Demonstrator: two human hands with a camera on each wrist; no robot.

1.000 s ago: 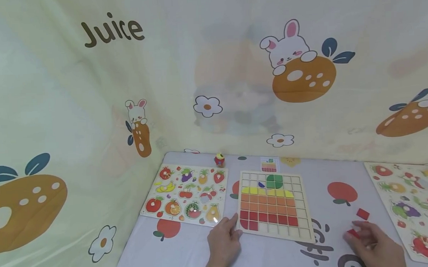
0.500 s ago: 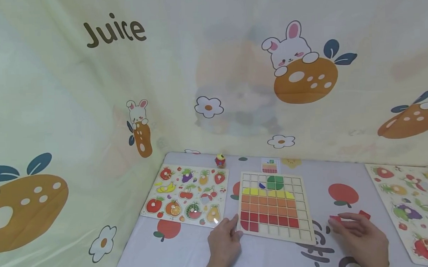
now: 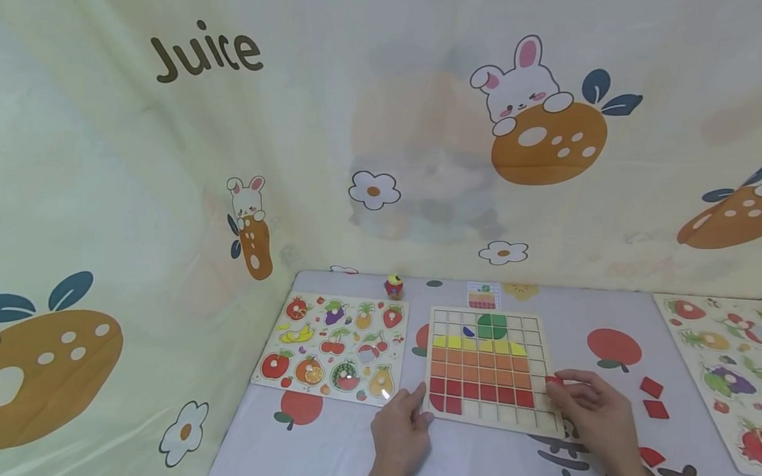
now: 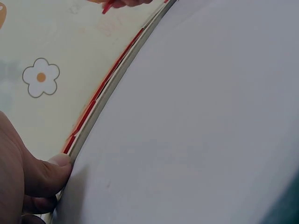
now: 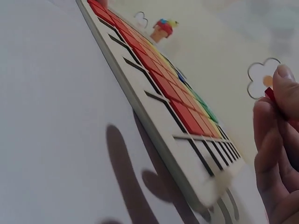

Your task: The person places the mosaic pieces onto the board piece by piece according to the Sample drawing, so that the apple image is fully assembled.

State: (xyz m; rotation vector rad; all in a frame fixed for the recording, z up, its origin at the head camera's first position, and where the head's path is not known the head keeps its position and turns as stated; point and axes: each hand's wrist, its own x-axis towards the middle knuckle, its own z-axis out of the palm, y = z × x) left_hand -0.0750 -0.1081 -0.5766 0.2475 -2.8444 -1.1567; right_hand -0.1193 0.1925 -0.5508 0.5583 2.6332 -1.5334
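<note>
A wooden grid board (image 3: 538, 327) lies on the table, filled with green, yellow, orange and red square tiles. My right hand (image 3: 591, 409) sits at the board's right edge and pinches a small red tile (image 3: 552, 380) between thumb and fingertips; the right wrist view shows that red tile (image 5: 271, 95) at my fingers (image 5: 280, 121) beside the board (image 5: 154, 135). My left hand (image 3: 397, 430) rests on the table with its fingertips touching the board's lower left corner; the left wrist view shows my thumb (image 4: 44, 175) against the board's edge (image 4: 107, 88).
Loose red tiles (image 3: 652, 396) lie right of the board. A fruit peg puzzle (image 3: 334, 348) lies to the left, another (image 3: 738, 372) at the right edge. A small toy figure (image 3: 393, 286) and a pattern card (image 3: 483, 295) stand behind the board. A printed cloth hangs behind.
My right hand picked a red tile from the loose pile at the right and carried it left to the board's right edge. My left hand stayed put.
</note>
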